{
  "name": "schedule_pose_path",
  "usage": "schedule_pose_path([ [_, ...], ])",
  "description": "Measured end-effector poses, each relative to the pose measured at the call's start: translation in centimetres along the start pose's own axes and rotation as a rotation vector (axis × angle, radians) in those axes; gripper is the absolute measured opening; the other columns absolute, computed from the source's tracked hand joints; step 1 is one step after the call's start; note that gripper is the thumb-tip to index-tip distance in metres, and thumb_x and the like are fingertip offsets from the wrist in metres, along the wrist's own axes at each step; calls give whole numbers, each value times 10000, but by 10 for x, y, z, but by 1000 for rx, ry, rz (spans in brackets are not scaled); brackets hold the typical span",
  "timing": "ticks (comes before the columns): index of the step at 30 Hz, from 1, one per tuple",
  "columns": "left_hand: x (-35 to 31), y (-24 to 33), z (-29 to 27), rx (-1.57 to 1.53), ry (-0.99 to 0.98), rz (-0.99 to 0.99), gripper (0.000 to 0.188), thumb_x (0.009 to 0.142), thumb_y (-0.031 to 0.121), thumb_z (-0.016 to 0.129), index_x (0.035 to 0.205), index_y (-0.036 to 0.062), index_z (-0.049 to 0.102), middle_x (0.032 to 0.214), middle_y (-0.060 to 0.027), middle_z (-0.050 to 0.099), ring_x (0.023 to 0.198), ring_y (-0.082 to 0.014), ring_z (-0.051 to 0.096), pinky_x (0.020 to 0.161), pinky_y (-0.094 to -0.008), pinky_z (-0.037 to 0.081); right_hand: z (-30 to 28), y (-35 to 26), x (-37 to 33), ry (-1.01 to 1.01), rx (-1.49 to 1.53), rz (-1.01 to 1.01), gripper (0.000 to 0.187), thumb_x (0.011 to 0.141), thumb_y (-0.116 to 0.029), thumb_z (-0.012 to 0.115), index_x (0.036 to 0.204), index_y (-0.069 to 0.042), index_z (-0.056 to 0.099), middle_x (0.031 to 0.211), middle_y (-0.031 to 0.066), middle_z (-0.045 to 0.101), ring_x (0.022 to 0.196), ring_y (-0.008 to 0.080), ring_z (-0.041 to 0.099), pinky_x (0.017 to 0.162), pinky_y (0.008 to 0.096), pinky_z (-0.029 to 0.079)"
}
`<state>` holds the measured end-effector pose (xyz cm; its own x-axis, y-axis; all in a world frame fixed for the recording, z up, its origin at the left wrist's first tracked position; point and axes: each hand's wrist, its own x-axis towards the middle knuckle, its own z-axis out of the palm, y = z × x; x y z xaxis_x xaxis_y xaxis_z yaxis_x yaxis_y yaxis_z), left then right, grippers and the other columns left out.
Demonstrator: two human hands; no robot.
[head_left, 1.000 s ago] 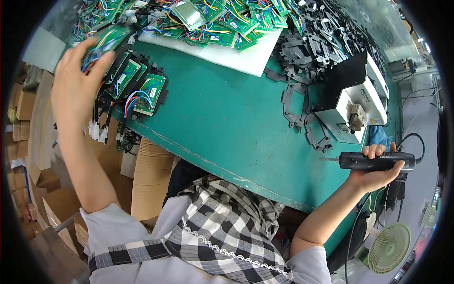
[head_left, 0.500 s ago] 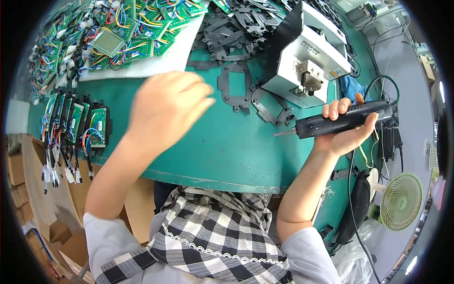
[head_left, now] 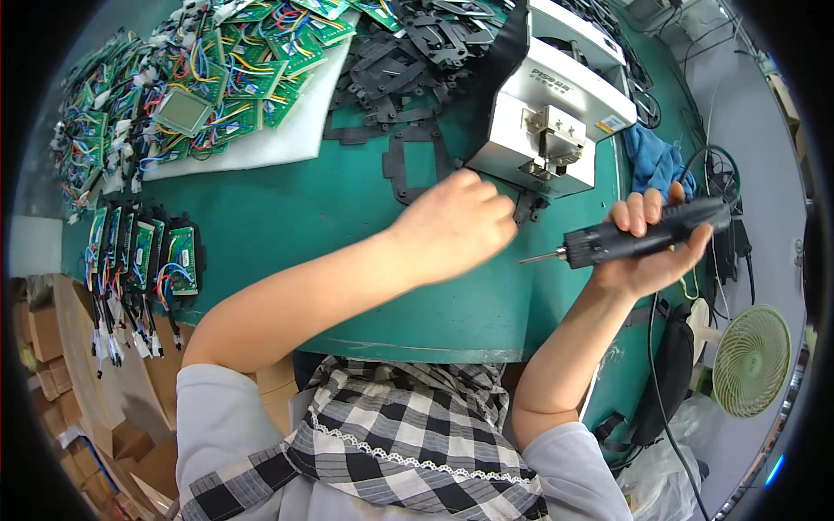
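My right hand [head_left: 647,247] is wrapped around a black electric screwdriver [head_left: 621,240], its thin metal bit pointing left above the green table. My left hand [head_left: 456,227] is over the table in front of the white metal machine [head_left: 543,130], fingers curled. Beneath those fingers lies a black plastic frame, mostly hidden; one end of this frame [head_left: 532,207] shows at the fingertips. Whether the fingers grip it is hidden. Another flat black frame [head_left: 400,165] with a rectangular opening lies just beyond my left hand.
Green circuit boards with coloured wires [head_left: 252,82] are heaped on a white foam sheet [head_left: 304,148] at the far left. Several wired boards in black frames [head_left: 181,260] stand along the left edge. Loose black frames [head_left: 408,65] pile up behind. A blue cloth [head_left: 656,161] and a fan [head_left: 751,360] are at right.
My left hand has swept right, from over open table to the black frame by the machine. The right hand keeps the screwdriver, shifted slightly right and down in the picture.
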<state>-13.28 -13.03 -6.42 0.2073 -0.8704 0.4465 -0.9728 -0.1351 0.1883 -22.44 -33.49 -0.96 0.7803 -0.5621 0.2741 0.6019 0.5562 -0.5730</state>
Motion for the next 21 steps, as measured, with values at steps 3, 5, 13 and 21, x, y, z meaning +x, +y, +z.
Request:
schedule_pose_path([
  [3,-2,18,7,-76,-38,39,62,734,126,581,780,90,602,830,-5,558,827,-171,562,742,-322,457,-11,-9,3,-138,191,33,577,885,-498,577,1170,3,551,756,75,485,578,144,425,556,300,375],
  [5,1,10,4,-60,18,-46,175,733,186,647,868,80,613,856,-8,574,843,-175,574,754,-310,469,-16,-13,5,-128,218,26,580,876,-482,597,1167,17,541,747,68,475,576,136,422,559,290,377],
  [13,15,-6,1,291,-68,145,124,688,174,640,686,54,611,678,-39,581,641,-166,614,565,-274,509,-21,-17,7,-167,314,39,561,869,-442,626,1156,29,530,738,53,469,585,125,435,582,282,395],
  [21,25,-16,2,287,247,211,59,743,155,587,732,116,544,638,25,484,555,-112,493,549,-261,361,-26,-21,7,-124,349,37,547,860,-444,640,1130,20,535,736,51,468,583,124,428,572,278,392],
])
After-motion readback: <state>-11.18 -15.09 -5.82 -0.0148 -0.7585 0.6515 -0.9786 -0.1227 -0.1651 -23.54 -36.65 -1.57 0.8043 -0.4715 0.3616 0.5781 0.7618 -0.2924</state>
